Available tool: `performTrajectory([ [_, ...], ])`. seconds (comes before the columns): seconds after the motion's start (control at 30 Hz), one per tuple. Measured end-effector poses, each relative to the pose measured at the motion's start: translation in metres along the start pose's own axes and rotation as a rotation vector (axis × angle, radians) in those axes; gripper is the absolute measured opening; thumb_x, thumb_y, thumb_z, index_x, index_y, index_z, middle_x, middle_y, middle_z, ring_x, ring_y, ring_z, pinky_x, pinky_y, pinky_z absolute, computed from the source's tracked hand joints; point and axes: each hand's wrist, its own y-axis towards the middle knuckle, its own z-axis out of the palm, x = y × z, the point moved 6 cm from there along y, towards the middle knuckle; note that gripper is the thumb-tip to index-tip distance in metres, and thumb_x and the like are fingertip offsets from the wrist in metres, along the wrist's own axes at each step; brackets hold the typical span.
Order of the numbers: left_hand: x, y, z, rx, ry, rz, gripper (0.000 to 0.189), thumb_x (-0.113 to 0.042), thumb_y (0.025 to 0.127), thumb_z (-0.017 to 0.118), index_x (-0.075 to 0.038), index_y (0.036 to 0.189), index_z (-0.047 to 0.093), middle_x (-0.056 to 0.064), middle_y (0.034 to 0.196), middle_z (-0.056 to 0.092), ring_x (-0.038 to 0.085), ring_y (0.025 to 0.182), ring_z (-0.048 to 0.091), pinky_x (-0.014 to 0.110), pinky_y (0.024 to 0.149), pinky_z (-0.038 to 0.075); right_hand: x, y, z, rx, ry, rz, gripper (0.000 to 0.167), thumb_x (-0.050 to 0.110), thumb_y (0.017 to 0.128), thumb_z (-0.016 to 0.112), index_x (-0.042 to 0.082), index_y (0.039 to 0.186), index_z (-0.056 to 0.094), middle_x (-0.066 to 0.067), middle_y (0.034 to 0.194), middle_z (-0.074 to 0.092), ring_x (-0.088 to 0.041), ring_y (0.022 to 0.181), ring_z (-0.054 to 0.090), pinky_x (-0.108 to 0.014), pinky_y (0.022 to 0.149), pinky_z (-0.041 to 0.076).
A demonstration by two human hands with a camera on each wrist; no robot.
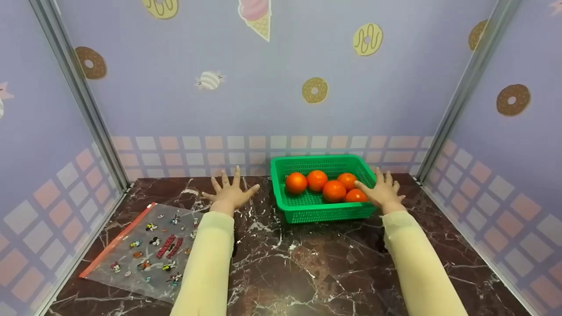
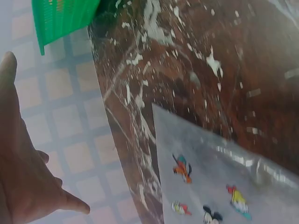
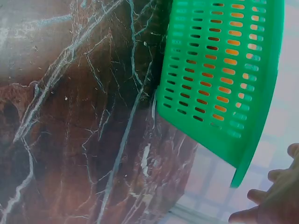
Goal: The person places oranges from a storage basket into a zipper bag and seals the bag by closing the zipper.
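Both hands reach forward over the dark marbled table, fingers spread, holding nothing. In the head view my left hand (image 1: 228,196) hovers between a clear zip bag (image 1: 145,259) and a green plastic basket (image 1: 329,215). The bag lies flat, with an orange zip strip and printed cartoon figures. My right hand (image 1: 383,193) is at the basket's right front corner, its thumb overlapping the rim in this view. Several round orange fruits (image 1: 296,183) sit inside the basket. The right wrist view shows the basket's slotted side (image 3: 205,70) with fingers (image 3: 275,186) beyond its rim.
A wall (image 1: 263,109) with printed sweets and a checked lower band stands right behind the basket. Side walls with metal corner posts (image 1: 461,92) close in the table (image 1: 307,272) on the left and right.
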Motion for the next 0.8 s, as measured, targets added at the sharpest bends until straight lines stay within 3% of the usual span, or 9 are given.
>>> performTrajectory([
  [0.2, -0.014, 0.004, 0.011, 0.033, -0.248, 0.018, 0.094, -0.072, 0.101, 0.038, -0.026, 0.164, -0.015, 0.026, 0.170, -0.013, 0.061, 0.152, -0.010, 0.081, 0.116, 0.003, -0.015, 0.002, 0.000, 0.001, 0.073, 0.043, 0.104, 0.072, 0.098, 0.042, 0.006, 0.165, -0.005, -0.035, 0.167, -0.008, -0.064, 0.150, -0.002, -0.086, 0.111, 0.010],
  [0.4, -0.035, 0.009, 0.022, 0.039, -0.543, 0.049, 0.091, -0.060, 0.106, 0.038, -0.009, 0.164, -0.010, 0.029, 0.170, -0.002, 0.051, 0.157, 0.009, 0.062, 0.126, 0.016, -0.020, 0.003, 0.001, -0.019, 0.107, 0.026, 0.101, 0.064, 0.102, 0.044, -0.002, 0.163, -0.001, -0.041, 0.164, 0.003, -0.065, 0.149, 0.006, -0.073, 0.120, 0.013],
  [0.63, -0.052, 0.005, 0.042, 0.159, -0.889, -0.110, 0.090, -0.060, 0.103, 0.047, -0.017, 0.167, 0.001, 0.019, 0.173, 0.006, 0.046, 0.153, 0.029, 0.061, 0.114, 0.042, -0.024, 0.006, 0.003, -0.017, 0.193, 0.044, 0.089, 0.051, 0.106, 0.044, -0.007, 0.162, 0.003, -0.040, 0.163, 0.013, -0.059, 0.149, 0.019, -0.068, 0.121, 0.022],
  [0.8, -0.064, 0.001, 0.048, 0.205, -1.031, -0.143, 0.085, -0.052, 0.104, 0.054, -0.008, 0.166, 0.014, 0.023, 0.170, 0.019, 0.048, 0.151, 0.032, 0.056, 0.114, 0.044, -0.025, 0.007, 0.004, -0.025, 0.287, 0.057, 0.077, 0.037, 0.109, 0.043, -0.013, 0.159, 0.012, -0.039, 0.161, 0.022, -0.054, 0.149, 0.027, -0.062, 0.122, 0.028],
])
